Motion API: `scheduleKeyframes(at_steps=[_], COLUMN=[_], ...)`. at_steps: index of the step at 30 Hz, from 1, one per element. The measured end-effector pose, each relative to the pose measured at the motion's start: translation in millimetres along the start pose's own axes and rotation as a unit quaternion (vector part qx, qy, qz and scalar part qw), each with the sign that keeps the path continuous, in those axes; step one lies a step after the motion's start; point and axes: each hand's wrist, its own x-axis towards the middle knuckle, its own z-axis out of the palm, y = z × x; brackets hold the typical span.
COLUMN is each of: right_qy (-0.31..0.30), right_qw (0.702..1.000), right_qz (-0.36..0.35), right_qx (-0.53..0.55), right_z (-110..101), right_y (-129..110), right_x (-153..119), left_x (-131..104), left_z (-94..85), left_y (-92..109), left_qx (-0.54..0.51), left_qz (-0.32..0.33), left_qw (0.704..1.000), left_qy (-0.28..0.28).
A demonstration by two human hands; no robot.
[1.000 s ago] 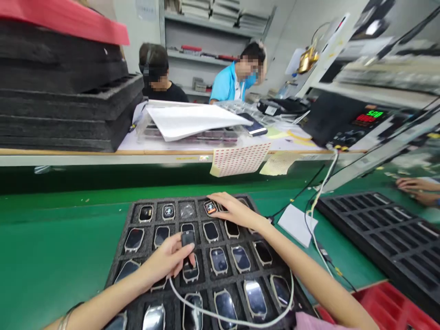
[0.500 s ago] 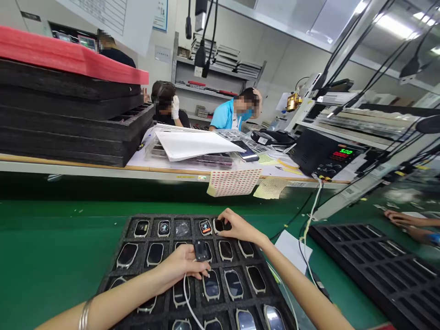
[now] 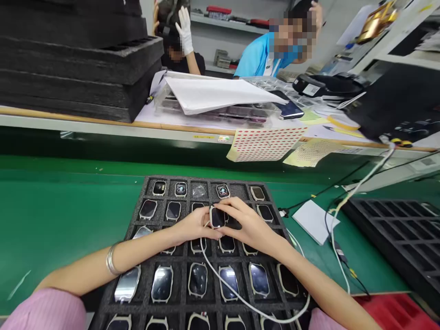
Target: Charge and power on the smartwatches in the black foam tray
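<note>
My left hand [image 3: 197, 225] is closed at the left side of a square smartwatch [image 3: 217, 217], holding the end of a white cable [image 3: 220, 277]. The small black block on that cable, like a charger, is hidden behind the watch. My right hand [image 3: 244, 224] pinches the watch from the right, thumb below and fingers above; its dark screen faces me. Both hands are over a black foam tray [image 3: 206, 178] with several smartwatches in its compartments. One top-row watch [image 3: 222, 190] has a lit face; the compartment to its right holds no watch.
A second black tray [image 3: 405, 229] lies at the right, with white paper [image 3: 316, 221] between. A raised bench [image 3: 185, 130] carries stacked foam trays [image 3: 68, 78], papers [image 3: 220, 94] and a phone [image 3: 290, 110]. Two people sit behind it. Red material [image 3: 398, 311] shows lower right.
My right hand has lifted a watch from the top row and brought it down to my left hand, against the cabled block. The view has tilted down and closer.
</note>
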Motion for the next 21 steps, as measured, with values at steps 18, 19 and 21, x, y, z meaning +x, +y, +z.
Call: scheduleKeyframes(at_steps=[18,19,21], right_qy=[0.022,0.031,0.047], right_qw=[0.999,0.999,0.998], right_qz=[-0.016,-0.021,-0.032], right_qx=[0.016,0.023,0.042], right_z=[14,15,17], right_y=[1,0,0], right_x=[1,1,0], left_x=[-7,-9,-11], left_z=[0.7,0.7,1.0], left_y=[-3,-1,1], left_qx=[0.109,0.112,0.112], left_qz=[-0.002,-0.005,-0.008], left_qw=[0.994,0.994,0.993], left_qy=[0.015,0.016,0.022])
